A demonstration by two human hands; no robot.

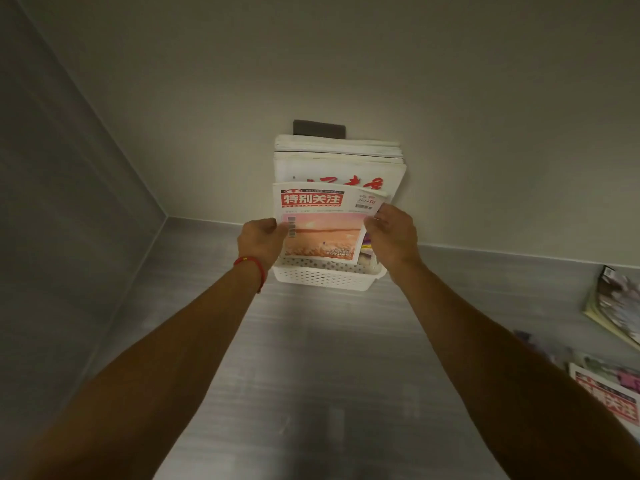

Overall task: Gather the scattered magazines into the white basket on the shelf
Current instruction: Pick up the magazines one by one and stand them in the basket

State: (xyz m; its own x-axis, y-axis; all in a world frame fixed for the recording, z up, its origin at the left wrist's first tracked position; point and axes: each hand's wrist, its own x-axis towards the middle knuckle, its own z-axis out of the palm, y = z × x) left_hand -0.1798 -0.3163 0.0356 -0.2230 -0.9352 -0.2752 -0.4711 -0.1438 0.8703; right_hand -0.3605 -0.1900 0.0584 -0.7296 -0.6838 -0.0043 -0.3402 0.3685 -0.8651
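A: Status? Start near the camera.

B: Loose magazines (pixel 609 393) lie on the shelf (pixel 311 375) at the right edge, at least two in the near pile, well apart from the basket. Further along, another magazine (pixel 613 303) is propped by the back wall. Those are left to do.

A: Hands?

B: Left hand (pixel 261 242) grips the left edge of the sunset-cover magazine (pixel 322 226); right hand (pixel 393 233) pinches its right edge. Both are closed on it.

A: Is it in?

B: It stands upright, lower edge at or just inside the white basket (pixel 322 277). Can't tell if it's seated. I'd call it mid-insert.

A: Behind it?

B: A stack of magazines (pixel 339 161) already stands in the basket against the wall. Most look gathered, though more may lie out of view.
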